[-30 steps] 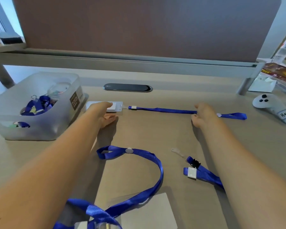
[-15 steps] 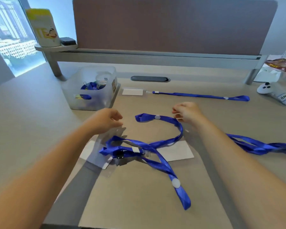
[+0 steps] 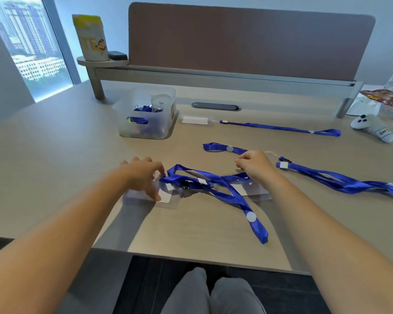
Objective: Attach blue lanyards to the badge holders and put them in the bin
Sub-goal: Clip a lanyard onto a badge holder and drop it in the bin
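Note:
My left hand (image 3: 143,177) rests on a clear badge holder (image 3: 166,198) with a white card, thumb on the card and fingertips at the end of a tangled blue lanyard (image 3: 216,185). My right hand (image 3: 254,165) is closed on the same lanyard's strap near its looped end. A second badge holder (image 3: 256,191) lies under that strap. Another loose lanyard (image 3: 338,180) trails off to the right. At the back, a lanyard (image 3: 279,127) lies straight, joined to a badge holder (image 3: 195,120). The clear bin (image 3: 166,129) holds several blue lanyards.
A white controller (image 3: 372,128) and snack packets (image 3: 386,98) sit at the far right. A tea pouch (image 3: 92,39) stands on the shelf's left end. A dark cable slot (image 3: 216,106) lies behind the bin. The desk's front edge (image 3: 191,259) is close to my knees.
Both hands pulled back from the far lanyard and badge holder to the near tangle. My left hand came down onto the near holder, and my right hand closed on the strap.

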`<state>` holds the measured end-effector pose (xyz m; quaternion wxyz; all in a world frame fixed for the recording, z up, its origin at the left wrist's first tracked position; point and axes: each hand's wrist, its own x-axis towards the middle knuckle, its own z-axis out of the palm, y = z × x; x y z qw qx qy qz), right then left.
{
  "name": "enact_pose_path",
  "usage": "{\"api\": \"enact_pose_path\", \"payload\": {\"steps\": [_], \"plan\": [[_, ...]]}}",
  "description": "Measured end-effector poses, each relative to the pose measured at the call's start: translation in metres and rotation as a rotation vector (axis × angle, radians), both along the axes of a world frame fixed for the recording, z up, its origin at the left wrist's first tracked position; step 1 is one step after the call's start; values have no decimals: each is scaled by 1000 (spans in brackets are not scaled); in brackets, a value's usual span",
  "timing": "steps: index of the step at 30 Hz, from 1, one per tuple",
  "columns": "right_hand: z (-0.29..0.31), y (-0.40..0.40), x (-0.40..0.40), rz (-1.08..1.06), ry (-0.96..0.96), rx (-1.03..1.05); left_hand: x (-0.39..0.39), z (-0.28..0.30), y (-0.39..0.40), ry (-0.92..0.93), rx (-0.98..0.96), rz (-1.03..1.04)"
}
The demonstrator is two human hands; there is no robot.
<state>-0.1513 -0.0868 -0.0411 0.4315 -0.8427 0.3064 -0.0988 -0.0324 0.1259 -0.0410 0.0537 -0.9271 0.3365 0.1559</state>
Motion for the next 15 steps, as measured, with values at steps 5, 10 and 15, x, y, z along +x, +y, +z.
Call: {"api": "enact_pose_path", "payload": {"steps": [5, 10, 15], "plan": [[3, 1, -1, 20, 23, -39, 1, 0, 3, 63, 125, 160], [6, 3, 3, 25, 17, -83, 0, 29, 16, 120, -132, 209], [19, 24, 13, 107, -109, -140, -3, 71, 18, 44, -354, 74]]}}
